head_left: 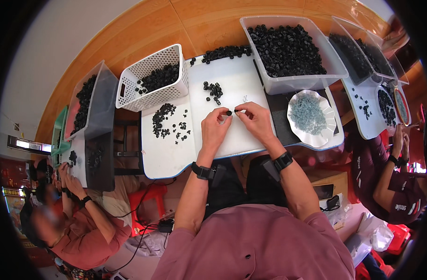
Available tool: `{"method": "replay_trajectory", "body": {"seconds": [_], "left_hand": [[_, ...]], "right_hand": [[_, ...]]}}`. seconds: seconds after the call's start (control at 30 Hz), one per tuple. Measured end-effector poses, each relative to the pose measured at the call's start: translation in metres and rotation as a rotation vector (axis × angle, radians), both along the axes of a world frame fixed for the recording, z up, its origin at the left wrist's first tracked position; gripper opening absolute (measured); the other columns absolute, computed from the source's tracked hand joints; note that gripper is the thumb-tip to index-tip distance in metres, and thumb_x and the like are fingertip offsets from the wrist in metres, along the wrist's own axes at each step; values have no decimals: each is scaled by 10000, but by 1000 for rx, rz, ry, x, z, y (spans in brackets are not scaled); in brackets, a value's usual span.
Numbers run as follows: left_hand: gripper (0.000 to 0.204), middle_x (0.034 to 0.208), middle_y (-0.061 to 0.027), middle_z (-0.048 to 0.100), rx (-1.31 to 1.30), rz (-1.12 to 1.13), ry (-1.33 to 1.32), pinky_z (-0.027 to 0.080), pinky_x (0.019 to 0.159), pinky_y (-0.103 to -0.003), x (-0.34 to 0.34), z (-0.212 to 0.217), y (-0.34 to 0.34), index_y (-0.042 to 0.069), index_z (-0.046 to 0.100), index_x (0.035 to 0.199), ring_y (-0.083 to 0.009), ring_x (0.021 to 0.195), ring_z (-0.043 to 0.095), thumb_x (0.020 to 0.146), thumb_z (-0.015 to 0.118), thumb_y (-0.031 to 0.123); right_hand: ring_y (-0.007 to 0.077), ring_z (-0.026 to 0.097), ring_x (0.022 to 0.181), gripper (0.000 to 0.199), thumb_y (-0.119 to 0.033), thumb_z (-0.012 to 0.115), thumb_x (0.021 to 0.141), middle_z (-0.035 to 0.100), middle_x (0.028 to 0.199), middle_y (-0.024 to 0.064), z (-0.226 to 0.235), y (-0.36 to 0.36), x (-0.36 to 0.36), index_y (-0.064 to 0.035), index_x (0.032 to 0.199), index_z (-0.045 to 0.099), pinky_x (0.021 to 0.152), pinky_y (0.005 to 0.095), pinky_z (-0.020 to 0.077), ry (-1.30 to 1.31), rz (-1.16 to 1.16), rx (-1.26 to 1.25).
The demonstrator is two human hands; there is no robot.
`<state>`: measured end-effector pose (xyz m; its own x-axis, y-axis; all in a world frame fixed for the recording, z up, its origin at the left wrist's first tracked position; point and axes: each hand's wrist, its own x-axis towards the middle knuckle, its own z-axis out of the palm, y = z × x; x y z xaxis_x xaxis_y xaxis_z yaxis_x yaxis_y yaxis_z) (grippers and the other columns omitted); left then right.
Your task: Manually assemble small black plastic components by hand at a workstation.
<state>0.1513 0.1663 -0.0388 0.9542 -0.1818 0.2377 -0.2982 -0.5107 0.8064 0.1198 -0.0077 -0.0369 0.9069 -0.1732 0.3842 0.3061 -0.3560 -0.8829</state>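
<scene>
head view: two black parts (229,113), one pinched in left hand (215,127), one seemingly in right hand (257,122)

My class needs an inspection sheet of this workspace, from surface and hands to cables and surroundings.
Surface: white table, dark mat at right.
Job's things: black parts in tub, basket and loose heaps; greyish pins in dish.
Clutter: phone at right, off the table.
Hands: left hand pinches a black part; right hand pinches a dark piece.
Cables: black cable at lower left.
Surroundings: left co-worker and right co-worker at neighbouring tables.
</scene>
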Motion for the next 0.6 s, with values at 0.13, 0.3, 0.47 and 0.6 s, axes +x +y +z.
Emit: {"method": "replay_trajectory", "body": {"seconds": [0.13, 0.3, 0.47, 0.6], "left_hand": [[268, 927, -57, 772, -71, 15, -15, 552, 724, -283, -2, -5, -2, 40, 760, 1108, -120, 760, 647, 852, 815, 96], [279, 924, -60, 766, -79, 29, -36, 553, 726, -287, -3, -7, -3, 38, 761, 1107, -127, 765, 649, 841, 829, 90], [272, 918, -73, 753, -58, 11, -83, 550, 727, -300, -3, -8, -3, 40, 752, 1090, -154, 768, 657, 835, 833, 89], [266, 921, -77, 745, -50, 3, -104, 548, 724, -309, -2, -8, -3, 43, 746, 1082, -167, 771, 657, 835, 829, 90]], "right_hand": [[196, 662, 653, 157, -31, 754, 861, 740, 911, 91, 0, 2, 1, -32, 1018, 761, 607, 311, 529, -39, 9, -38], [245, 686, 680, 156, -35, 754, 859, 736, 912, 107, 0, 3, 2, -29, 1015, 759, 625, 338, 548, -23, 10, -107], [257, 693, 692, 148, -45, 757, 862, 736, 913, 113, 1, 3, 1, -27, 1009, 759, 634, 344, 553, -27, 28, -117], [258, 694, 693, 149, -49, 760, 863, 738, 916, 114, 1, 4, 2, -28, 1010, 759, 635, 347, 552, -15, 39, -128]]}}
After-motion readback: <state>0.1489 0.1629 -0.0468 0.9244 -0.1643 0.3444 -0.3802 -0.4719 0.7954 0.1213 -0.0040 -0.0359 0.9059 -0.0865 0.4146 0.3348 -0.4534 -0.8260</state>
